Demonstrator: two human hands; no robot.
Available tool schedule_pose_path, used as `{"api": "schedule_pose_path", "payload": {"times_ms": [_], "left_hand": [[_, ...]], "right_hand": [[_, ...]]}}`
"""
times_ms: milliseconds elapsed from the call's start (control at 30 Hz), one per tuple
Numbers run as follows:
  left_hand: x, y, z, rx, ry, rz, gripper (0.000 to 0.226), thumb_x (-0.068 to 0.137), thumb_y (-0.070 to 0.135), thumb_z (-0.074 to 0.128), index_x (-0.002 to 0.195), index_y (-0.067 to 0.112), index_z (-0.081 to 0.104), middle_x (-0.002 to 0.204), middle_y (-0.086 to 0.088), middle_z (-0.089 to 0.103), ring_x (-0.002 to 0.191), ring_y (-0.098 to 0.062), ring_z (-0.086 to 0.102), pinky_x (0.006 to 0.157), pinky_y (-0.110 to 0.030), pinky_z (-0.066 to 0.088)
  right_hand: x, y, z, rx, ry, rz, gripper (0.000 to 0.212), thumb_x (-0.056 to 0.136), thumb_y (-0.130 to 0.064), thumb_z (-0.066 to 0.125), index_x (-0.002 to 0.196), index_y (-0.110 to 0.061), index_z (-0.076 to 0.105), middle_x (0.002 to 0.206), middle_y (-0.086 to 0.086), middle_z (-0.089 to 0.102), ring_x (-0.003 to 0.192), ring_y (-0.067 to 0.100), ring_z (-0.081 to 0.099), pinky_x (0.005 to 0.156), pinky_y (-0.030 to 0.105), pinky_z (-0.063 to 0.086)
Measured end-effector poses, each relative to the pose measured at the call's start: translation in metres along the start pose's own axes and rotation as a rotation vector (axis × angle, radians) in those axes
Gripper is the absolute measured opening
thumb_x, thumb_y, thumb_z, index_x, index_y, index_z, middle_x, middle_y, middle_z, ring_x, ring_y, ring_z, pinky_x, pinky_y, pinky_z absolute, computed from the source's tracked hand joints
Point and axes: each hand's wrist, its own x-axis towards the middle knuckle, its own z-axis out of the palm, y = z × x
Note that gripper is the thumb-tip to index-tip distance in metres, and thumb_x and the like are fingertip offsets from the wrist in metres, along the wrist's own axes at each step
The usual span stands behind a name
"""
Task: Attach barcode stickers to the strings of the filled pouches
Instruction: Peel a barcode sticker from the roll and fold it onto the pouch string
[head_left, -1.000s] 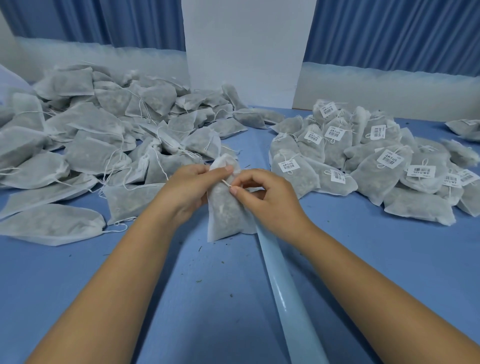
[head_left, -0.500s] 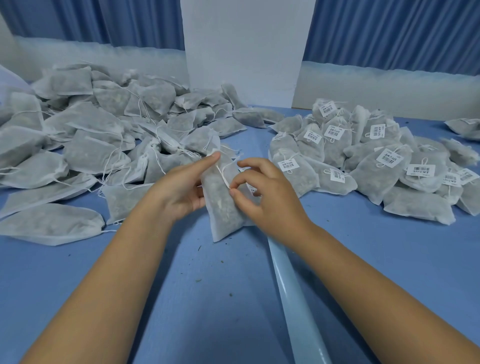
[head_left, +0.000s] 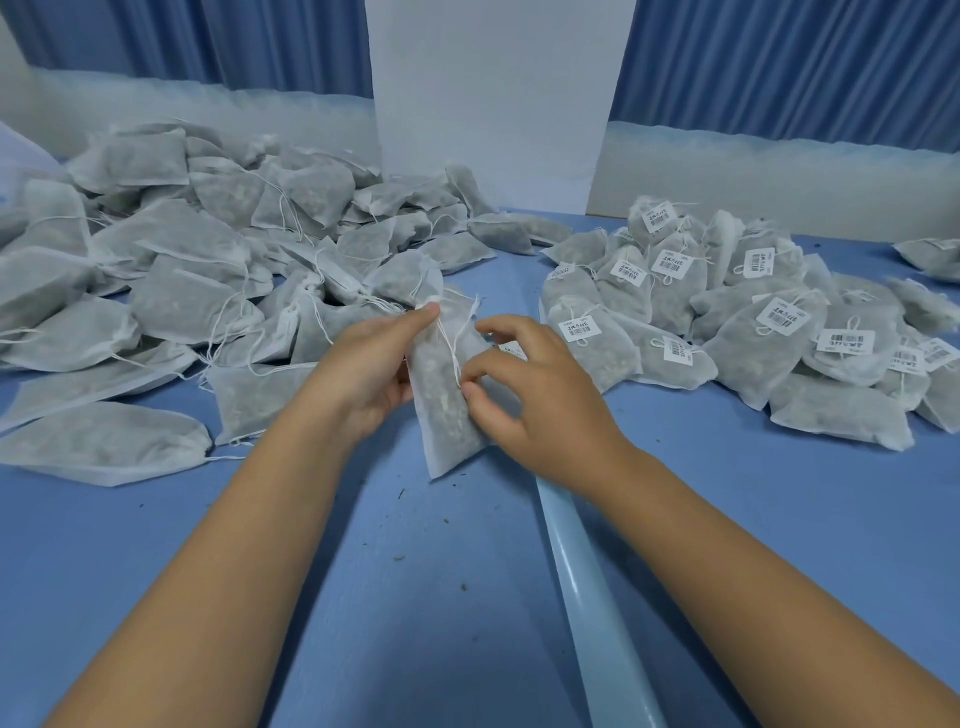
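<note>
Since a second ago the pouch (head_left: 447, 415) has turned edge-on, and its string (head_left: 451, 343) now trails down its face. Left of centre, the left hand (head_left: 371, 366) holds the pouch upright over the tabletop (head_left: 415, 597), forefinger stretched to the gathered top. The right hand (head_left: 535, 400) has a narrow grip that appears to pinch the string low down, forefinger lifted. The step looks like freeing the string. Next it needs a barcode sticker folded around it, like those on the labelled pile (head_left: 727, 322) at right.

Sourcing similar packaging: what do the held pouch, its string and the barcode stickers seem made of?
Pouch: likely matte non-woven fabric; filling shows through. String: thin white cord, perhaps cotton. Barcode stickers: apparently white paper, flat with black print.
</note>
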Motion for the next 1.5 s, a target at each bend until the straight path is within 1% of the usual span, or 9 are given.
{"api": "schedule_pose_path", "payload": {"times_ms": [100,167,267,633,867,1033,1133,1333,1500], "left_hand": [[-0.001,0.0,0.0,-0.019,-0.009,0.029,0.016,0.097,0.023,0.062,0.092,0.012,0.071,0.082,-0.003,0.077,0.074,-0.014,0.074,0.062,-0.027,0.059],[-0.002,0.002,0.001,-0.034,-0.016,0.047,0.018,0.098,0.022,0.06,0.092,0.01,0.071,0.082,-0.003,0.077,0.076,-0.015,0.073,0.066,-0.027,0.06],[-0.003,0.004,0.003,-0.037,-0.012,0.062,0.018,0.098,0.023,0.06,0.097,0.008,0.071,0.085,-0.005,0.076,0.078,-0.017,0.072,0.071,-0.029,0.06],[-0.006,-0.005,0.002,0.154,-0.17,0.076,0.007,0.084,0.017,0.073,0.089,0.011,0.075,0.087,-0.005,0.077,0.076,-0.012,0.074,0.065,-0.023,0.058],[0.003,-0.002,-0.008,0.142,-0.017,0.0,0.003,0.087,0.014,0.072,0.088,0.011,0.071,0.075,0.001,0.076,0.065,-0.009,0.072,0.054,-0.021,0.056],[0.006,-0.002,-0.018,0.178,-0.027,-0.149,0.013,0.084,0.014,0.075,0.094,0.008,0.071,0.081,-0.004,0.075,0.066,-0.014,0.072,0.06,-0.027,0.059],[0.008,-0.001,-0.021,0.114,-0.01,-0.196,0.017,0.085,0.016,0.074,0.1,0.009,0.071,0.088,-0.005,0.076,0.074,-0.017,0.073,0.068,-0.033,0.061],[0.003,-0.001,-0.017,-0.017,-0.099,-0.292,0.011,0.086,0.016,0.07,0.096,0.013,0.072,0.083,-0.002,0.077,0.07,-0.015,0.074,0.052,-0.029,0.058],[0.001,-0.002,-0.012,-0.062,-0.217,-0.371,0.06,0.069,0.026,0.074,0.127,0.013,0.064,0.126,-0.006,0.065,0.113,-0.021,0.063,0.05,-0.021,0.053]], "right_hand": [[0.003,0.002,0.0,0.135,-0.038,0.092,0.011,0.091,-0.023,0.065,0.099,-0.024,0.071,0.137,-0.003,0.054,0.126,0.01,0.047,0.098,0.026,0.039],[0.004,0.004,0.001,0.248,-0.049,0.122,0.009,0.091,-0.022,0.066,0.097,-0.025,0.071,0.112,-0.014,0.066,0.104,-0.002,0.056,0.085,0.019,0.041],[0.004,0.006,0.002,0.336,-0.018,0.162,0.007,0.089,-0.02,0.068,0.092,-0.024,0.071,0.089,-0.015,0.069,0.083,0.01,0.06,0.077,0.025,0.047],[0.006,0.005,-0.002,0.506,0.148,0.209,0.011,0.086,-0.011,0.071,0.091,-0.02,0.074,0.087,-0.012,0.072,0.08,0.019,0.065,0.078,0.038,0.053],[0.016,0.015,-0.011,0.623,0.227,0.356,0.04,0.09,0.004,0.053,0.091,-0.033,0.068,0.093,-0.014,0.068,0.088,0.002,0.063,0.076,0.009,0.045],[0.015,0.035,-0.017,0.408,-0.126,0.739,0.01,0.085,-0.015,0.066,0.086,-0.024,0.064,0.081,-0.004,0.065,0.068,0.008,0.058,0.058,0.014,0.044],[0.015,0.036,-0.018,0.432,-0.291,0.823,0.013,0.084,-0.02,0.07,0.076,-0.018,0.06,0.069,-0.003,0.068,0.058,0.006,0.061,0.046,0.016,0.044],[0.014,0.033,-0.017,0.506,-0.229,0.786,0.022,0.079,-0.007,0.075,0.08,-0.017,0.055,0.06,-0.001,0.064,0.056,0.013,0.056,0.048,0.021,0.041],[0.015,0.032,-0.019,0.612,-0.126,0.68,0.017,0.085,-0.007,0.072,0.08,-0.018,0.059,0.067,-0.001,0.068,0.061,0.011,0.056,0.052,0.02,0.041]]}}
